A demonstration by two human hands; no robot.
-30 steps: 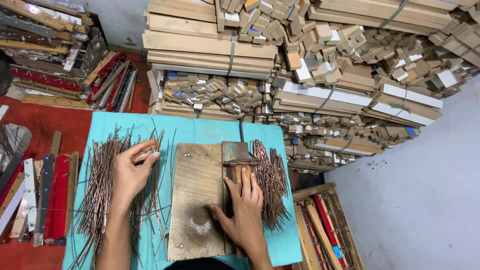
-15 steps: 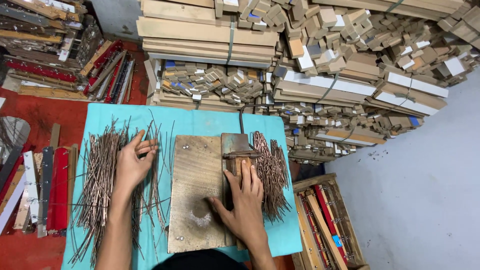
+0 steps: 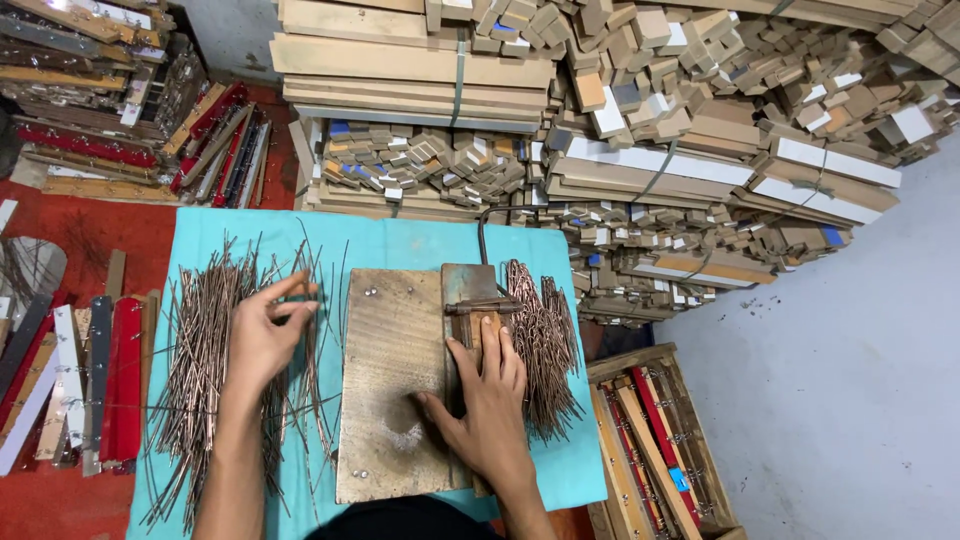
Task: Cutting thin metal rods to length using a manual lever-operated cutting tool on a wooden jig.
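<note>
Head: left hand touches wires

Turquoise tabletop, coppery-brown rods

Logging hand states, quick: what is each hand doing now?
Left hand: fingers pinching thin metal rods from the pile.
Right hand: flat, open, pressing the lever tool on the wooden board.

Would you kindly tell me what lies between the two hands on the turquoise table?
In the head view, the bare worn wooden board lies between the left hand and right hand.
</note>
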